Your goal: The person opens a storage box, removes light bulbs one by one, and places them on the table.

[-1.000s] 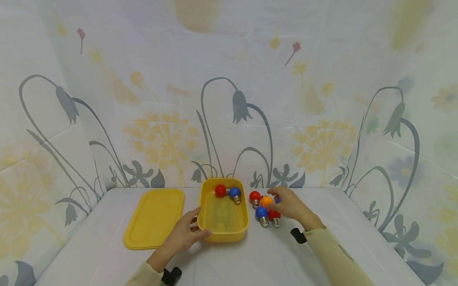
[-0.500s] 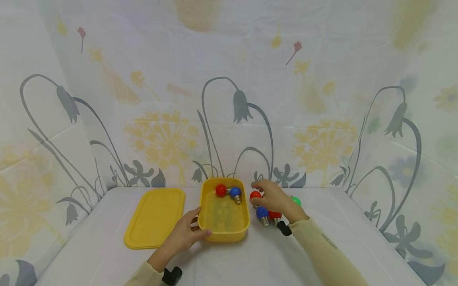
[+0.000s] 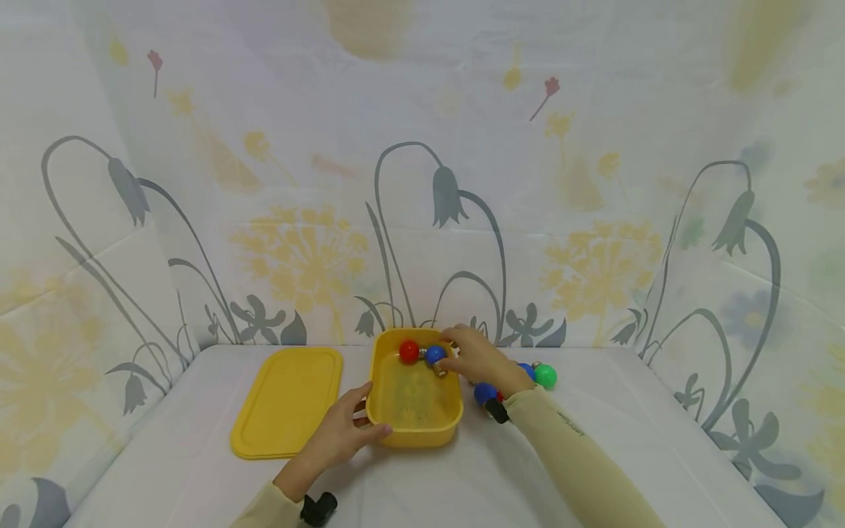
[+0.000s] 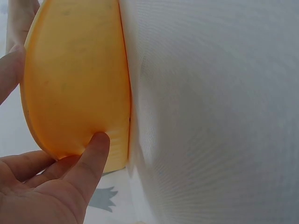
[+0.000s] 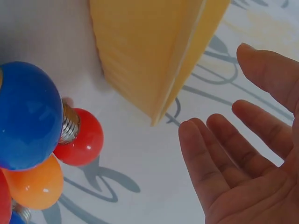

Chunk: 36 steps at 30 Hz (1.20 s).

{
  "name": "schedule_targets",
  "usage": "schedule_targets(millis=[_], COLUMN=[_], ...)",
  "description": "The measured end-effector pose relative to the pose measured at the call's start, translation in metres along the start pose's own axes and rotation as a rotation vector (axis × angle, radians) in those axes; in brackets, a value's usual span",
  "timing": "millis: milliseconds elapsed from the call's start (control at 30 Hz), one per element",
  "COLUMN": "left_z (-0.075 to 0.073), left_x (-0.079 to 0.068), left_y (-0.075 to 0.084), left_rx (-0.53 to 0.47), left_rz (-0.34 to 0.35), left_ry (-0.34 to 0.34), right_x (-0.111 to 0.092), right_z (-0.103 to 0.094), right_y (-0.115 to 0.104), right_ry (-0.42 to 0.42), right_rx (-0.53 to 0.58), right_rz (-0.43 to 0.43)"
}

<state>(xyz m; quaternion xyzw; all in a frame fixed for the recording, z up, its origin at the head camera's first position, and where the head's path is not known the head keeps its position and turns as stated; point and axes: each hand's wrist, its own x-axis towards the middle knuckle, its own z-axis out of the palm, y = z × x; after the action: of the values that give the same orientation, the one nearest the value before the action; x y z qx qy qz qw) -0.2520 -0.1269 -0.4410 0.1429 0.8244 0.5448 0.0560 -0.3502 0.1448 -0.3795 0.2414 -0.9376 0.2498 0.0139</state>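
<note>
A yellow plastic container [image 3: 419, 438] stands on the white cloth with a red bulb [image 3: 408, 351] and a blue bulb [image 3: 436, 355] at its far end. My left hand [image 3: 343, 429] grips its near left corner, thumb by the front rim and fingers [image 4: 96, 151] against the outer wall. Over the right rim reaches my right hand [image 3: 482, 359], fingertips close beside the blue bulb inside. In the right wrist view its palm is bare and its fingers [image 5: 198, 158] are loosely bent and apart.
Right of the container lie loose bulbs, among them a green one [image 3: 545, 376], a large-looking blue one [image 5: 28, 116], an orange one [image 5: 39, 184] and a red one [image 5: 81, 140]. A flat yellow lid [image 3: 287, 403] lies at the left. Behind hangs a flower-printed cloth [image 3: 422, 183].
My right hand has moved left from above the loose bulbs to the container's right rim, uncovering the green bulb. The left hand has kept its grip on the container.
</note>
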Motion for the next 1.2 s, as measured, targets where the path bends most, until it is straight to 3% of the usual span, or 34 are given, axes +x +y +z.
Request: schedule_targets(millis=[300, 733, 1200], left_z=[0.000, -0.001, -0.001], left_x=[-0.001, 0.000, -0.001], left_y=[0.000, -0.002, -0.001], left_rx=[0.012, 0.012, 0.017], left_rz=[-0.002, 0.019, 0.009], left_ry=[-0.001, -0.003, 0.001], right_x=[0.018, 0.040, 0.042], right_z=[0.011, 0.026, 0.033], right_y=[0.002, -0.005, -0.009], right_ry=[-0.063, -0.140, -0.146], right_rx=[0.011, -0.137, -0.263], right_rz=[-0.022, -0.062, -0.019])
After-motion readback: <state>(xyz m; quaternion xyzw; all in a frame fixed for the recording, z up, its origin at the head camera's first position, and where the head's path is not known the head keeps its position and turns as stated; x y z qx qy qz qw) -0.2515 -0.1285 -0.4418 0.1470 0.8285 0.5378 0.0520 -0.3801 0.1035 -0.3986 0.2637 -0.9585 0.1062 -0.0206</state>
